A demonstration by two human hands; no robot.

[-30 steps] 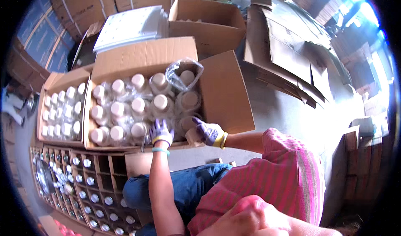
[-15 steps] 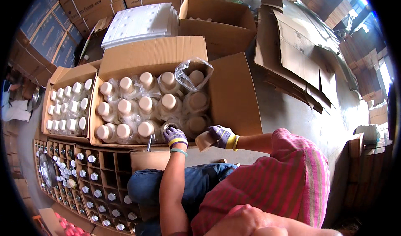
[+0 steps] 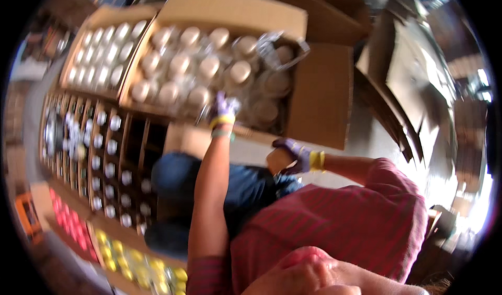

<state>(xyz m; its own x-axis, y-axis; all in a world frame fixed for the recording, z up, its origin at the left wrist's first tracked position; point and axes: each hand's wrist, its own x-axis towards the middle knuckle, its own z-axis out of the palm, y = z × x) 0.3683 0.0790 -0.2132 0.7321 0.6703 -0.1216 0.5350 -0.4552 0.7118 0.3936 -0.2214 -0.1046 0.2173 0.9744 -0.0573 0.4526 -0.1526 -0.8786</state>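
Observation:
An open cardboard box [image 3: 321,94] in front of me holds several clear jars with tan lids [image 3: 209,67], wrapped in clear plastic. My left hand [image 3: 224,107], in a purple glove with a yellow cuff, reaches into the box's near edge among the jars; the picture is blurred and I cannot tell its grip. My right hand [image 3: 295,156], gloved the same way, is closed around a tan-lidded jar [image 3: 277,160] held just outside the box, near my lap.
A second open box of white-lidded jars [image 3: 104,47] stands to the left. A cardboard divider tray [image 3: 136,148] with white-capped jars in its cells lies at lower left. Pink and yellow items [image 3: 120,253] sit below it. Flattened cardboard [image 3: 413,75] is stacked on the right.
The view has swung and the boxes now sit higher and closer. My right hand has pulled down and back from the box with the jar. My left hand stays at the box's edge.

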